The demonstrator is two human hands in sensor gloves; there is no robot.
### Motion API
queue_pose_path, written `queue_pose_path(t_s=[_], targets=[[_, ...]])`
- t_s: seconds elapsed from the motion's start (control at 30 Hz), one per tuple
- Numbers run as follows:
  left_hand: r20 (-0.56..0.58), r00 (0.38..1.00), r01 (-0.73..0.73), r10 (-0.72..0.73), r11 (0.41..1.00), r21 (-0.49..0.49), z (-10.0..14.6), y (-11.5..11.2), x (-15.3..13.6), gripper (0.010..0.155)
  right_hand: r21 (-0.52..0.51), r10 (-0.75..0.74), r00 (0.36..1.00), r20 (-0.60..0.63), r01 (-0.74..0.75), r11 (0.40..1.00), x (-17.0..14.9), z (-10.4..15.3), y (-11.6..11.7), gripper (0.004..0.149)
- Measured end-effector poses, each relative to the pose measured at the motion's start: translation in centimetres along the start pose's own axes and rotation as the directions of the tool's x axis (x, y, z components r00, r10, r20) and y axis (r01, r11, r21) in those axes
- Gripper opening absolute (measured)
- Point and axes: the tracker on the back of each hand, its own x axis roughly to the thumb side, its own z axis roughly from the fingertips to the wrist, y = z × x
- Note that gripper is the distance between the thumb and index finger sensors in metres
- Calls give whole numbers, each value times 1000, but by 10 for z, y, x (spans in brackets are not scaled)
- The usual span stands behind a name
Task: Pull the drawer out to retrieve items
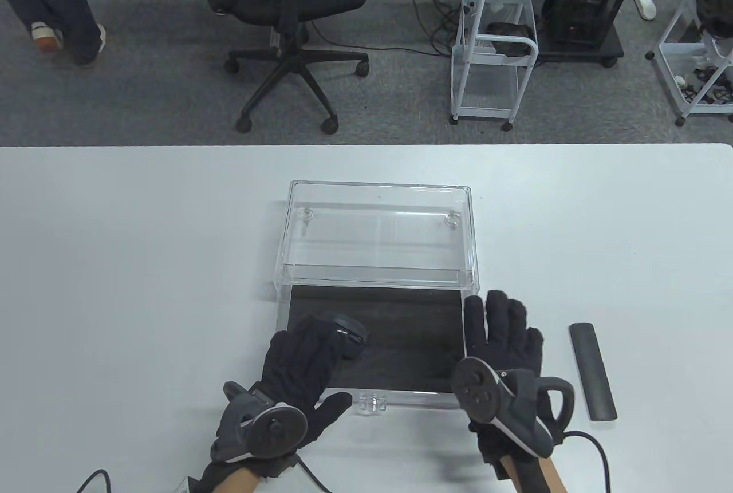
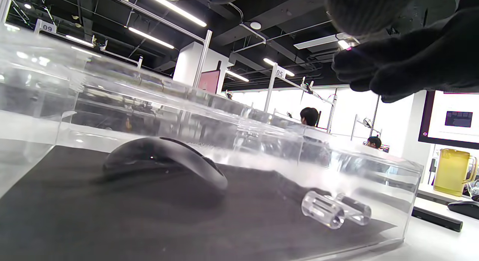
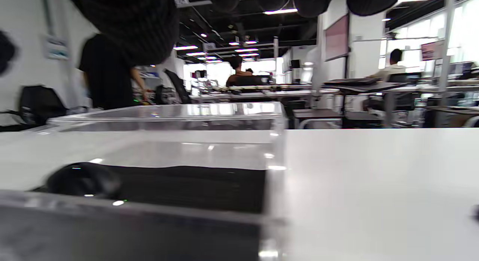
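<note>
The drawer (image 1: pixel 375 344) is seen pulled out of its clear case (image 1: pixel 378 229) toward the person, lined with a dark mat (image 1: pixel 401 327), and it lies directly under and between both hands. The left hand (image 1: pixel 300 361) is held over the drawer's left part, fingers curved down onto the mouse (image 1: pixel 349 332), though a firm grip cannot be confirmed. The right hand (image 1: pixel 504 332) is spread open, fingers extended, over the drawer's right front corner; whether it touches cannot be told. Judged from this, the mouse is best enclosed from both sides and lifted straight up, clear of the drawer's front wall and its knob (image 1: pixel 372 402), while the drawer is steadied by the right hand. A dark bar (image 1: pixel 592 371) lies just outside the right hand.
</note>
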Motion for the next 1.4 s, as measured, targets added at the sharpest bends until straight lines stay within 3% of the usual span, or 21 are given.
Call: queue_pose_path(t_s=[0.23, 0.4, 0.57, 0.67, 0.77, 0.93, 1.2, 1.4], targets=[[13, 1000, 12, -12, 1000, -1, -1, 1, 2, 89, -34, -34, 986, 163, 40, 999, 13, 10, 44, 97], [6, 1000, 30, -30, 998, -54, -8, 6, 6, 88, -71, -32, 983, 183, 46, 996, 13, 11, 47, 96], [-45, 996, 66, -76, 979, -195, -34, 22, -2, 90, -72, -27, 983, 180, 41, 997, 11, 12, 47, 95], [-67, 977, 168, -204, 922, -349, -57, 19, -11, 91, -64, -44, 983, 176, 56, 996, 10, 12, 47, 95], [-46, 964, 202, -262, 834, -514, -77, -1, -19, 92, -49, -56, 984, 170, 65, 997, 7, 10, 50, 94], [-64, 955, 178, -289, 732, -657, -102, -28, -26, 94, -19, -75, 984, 160, 79, 997, 3, 8, 54, 94], [-61, 933, 165, -354, 572, -803, -135, -50, -25, 101, 4, -99, 983, 158, 99, 995, 1, 5, 54, 94], [37, 905, 252, -425, 463, -850, -142, -72, -17, 98, 16, -108, 982, 153, 107, 994, 1, 4, 54, 94]])
